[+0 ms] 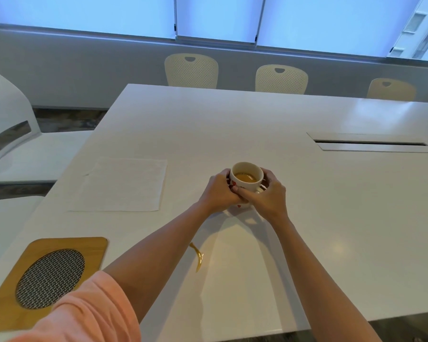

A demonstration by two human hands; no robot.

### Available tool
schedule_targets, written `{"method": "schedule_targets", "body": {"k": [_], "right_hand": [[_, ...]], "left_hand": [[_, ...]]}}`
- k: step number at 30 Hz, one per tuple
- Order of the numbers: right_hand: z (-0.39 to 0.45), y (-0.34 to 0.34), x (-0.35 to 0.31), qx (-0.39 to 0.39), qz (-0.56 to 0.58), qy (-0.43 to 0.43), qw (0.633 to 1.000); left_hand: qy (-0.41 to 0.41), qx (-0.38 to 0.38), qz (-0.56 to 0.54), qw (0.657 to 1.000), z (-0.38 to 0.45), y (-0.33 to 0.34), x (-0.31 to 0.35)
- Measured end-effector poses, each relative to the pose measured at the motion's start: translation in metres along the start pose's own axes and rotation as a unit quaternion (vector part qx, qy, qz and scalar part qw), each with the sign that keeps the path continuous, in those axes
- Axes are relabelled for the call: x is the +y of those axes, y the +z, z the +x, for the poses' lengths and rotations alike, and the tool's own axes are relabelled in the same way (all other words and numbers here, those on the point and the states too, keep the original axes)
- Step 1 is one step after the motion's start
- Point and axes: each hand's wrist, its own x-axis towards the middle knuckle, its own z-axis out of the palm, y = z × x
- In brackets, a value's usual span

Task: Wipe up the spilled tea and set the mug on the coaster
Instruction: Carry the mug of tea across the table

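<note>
A white mug point(247, 169) with small red hearts holds brown tea and stands on the white table point(232, 124). My left hand point(219, 193) wraps its left side and my right hand point(267, 197) wraps its right side over the handle; both are closed on it. A thin streak of spilled tea point(198, 258) lies on the table nearer to me, between my forearms. A white cloth point(124, 185) lies flat to the left of the mug. The wooden coaster point(47, 280) with an oval metal mesh sits at the near left.
A cable slot point(371, 143) is set into the table at the right. Cream chairs point(191, 70) stand along the far edge, and a white chair point(8, 134) is at the left. The table's near edge runs at the lower right.
</note>
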Motion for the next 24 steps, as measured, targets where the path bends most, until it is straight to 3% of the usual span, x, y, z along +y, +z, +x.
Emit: {"method": "schedule_targets", "body": {"k": [9, 12, 19, 24], "right_hand": [[-0.005, 0.002, 0.001, -0.053, -0.013, -0.002, 0.999], [-0.007, 0.004, -0.005, -0.029, -0.006, -0.012, 0.999], [-0.014, 0.018, -0.042, 0.092, 0.021, -0.065, 0.993], [-0.032, 0.038, -0.066, 0.108, 0.032, -0.133, 0.985]], "left_hand": [[-0.037, -0.003, -0.025, 0.999, -0.018, -0.01, 0.001], [-0.052, 0.003, -0.008, 0.999, -0.029, -0.026, 0.001], [-0.071, 0.082, 0.176, 0.978, -0.058, -0.093, -0.009], [-0.184, 0.13, 0.361, 0.905, -0.083, -0.145, -0.029]]}}
